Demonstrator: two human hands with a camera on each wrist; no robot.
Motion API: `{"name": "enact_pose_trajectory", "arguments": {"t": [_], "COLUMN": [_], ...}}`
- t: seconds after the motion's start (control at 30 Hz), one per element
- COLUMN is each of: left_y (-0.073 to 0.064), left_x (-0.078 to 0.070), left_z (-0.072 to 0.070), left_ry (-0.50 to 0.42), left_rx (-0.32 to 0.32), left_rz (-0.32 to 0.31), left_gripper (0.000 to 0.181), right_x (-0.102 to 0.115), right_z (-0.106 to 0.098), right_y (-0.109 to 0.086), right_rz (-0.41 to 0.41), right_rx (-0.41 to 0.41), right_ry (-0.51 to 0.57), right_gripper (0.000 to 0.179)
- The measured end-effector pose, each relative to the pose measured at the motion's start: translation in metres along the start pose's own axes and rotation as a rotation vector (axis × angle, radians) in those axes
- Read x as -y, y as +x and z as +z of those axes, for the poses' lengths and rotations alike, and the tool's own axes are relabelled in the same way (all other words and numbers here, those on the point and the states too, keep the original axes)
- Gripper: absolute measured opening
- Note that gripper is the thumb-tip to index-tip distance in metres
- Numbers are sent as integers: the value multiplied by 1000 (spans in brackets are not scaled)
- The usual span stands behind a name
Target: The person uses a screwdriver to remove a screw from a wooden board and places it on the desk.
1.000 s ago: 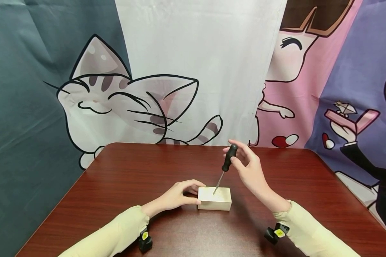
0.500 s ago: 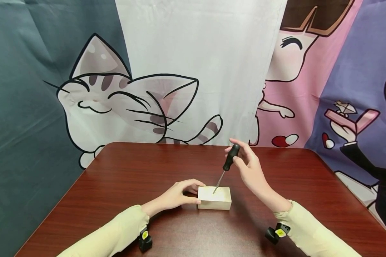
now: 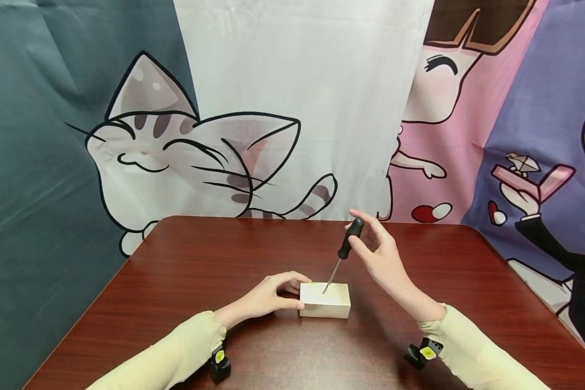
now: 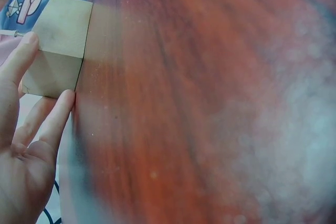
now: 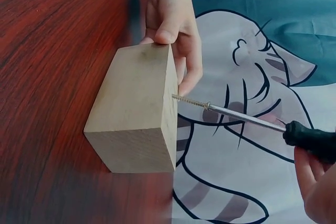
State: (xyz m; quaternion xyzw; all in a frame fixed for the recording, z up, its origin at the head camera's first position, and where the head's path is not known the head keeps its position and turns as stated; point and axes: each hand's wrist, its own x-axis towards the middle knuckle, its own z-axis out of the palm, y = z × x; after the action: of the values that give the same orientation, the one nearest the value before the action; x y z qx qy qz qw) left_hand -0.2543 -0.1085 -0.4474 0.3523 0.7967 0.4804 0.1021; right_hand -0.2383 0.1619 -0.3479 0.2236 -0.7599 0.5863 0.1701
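A pale wooden block [image 3: 324, 311] lies on the table, and my left hand [image 3: 265, 297] grips its left end between thumb and fingers. In the left wrist view, that hand's thumb and fingertips touch the block's edges. My right hand [image 3: 381, 259] holds the black handle of a screwdriver [image 3: 350, 239] with thumb and fingers, the index finger reaching up past its top. The screwdriver leans to the right above the block. In the right wrist view, its metal shaft meets the head of a screw [image 5: 191, 102]. The screw's tip enters the block's top face; much of its thread shows outside.
The reddish-brown wooden table [image 3: 214, 244] extends around both hands. Behind it hangs a cartoon-printed cloth [image 3: 292, 70]. Small black wrist cameras, one on the left [image 3: 220, 366] and one on the right [image 3: 421, 353], hang below the sleeves.
The right thumb and fingers have shifted slightly around the screwdriver handle, and its top has moved a little to the right. The block and left hand stay in place.
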Motion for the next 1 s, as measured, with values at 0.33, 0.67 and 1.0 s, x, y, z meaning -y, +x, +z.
{"name": "enact_pose_trajectory", "arguments": {"t": [0.33, 0.67, 1.0], "left_y": [1, 0, 0], "left_x": [0, -1, 0], "left_z": [0, 0, 0], "left_ry": [-4, 3, 15], "left_rx": [1, -4, -6], "left_rz": [6, 4, 3], "left_gripper": [50, 50, 50], "right_x": [1, 3, 10], "right_z": [2, 3, 4], "right_y": [0, 1, 1], "right_rz": [24, 12, 22], "right_rx": [-41, 16, -5], "right_ry": [-52, -7, -77], "right_gripper": [43, 41, 44]}}
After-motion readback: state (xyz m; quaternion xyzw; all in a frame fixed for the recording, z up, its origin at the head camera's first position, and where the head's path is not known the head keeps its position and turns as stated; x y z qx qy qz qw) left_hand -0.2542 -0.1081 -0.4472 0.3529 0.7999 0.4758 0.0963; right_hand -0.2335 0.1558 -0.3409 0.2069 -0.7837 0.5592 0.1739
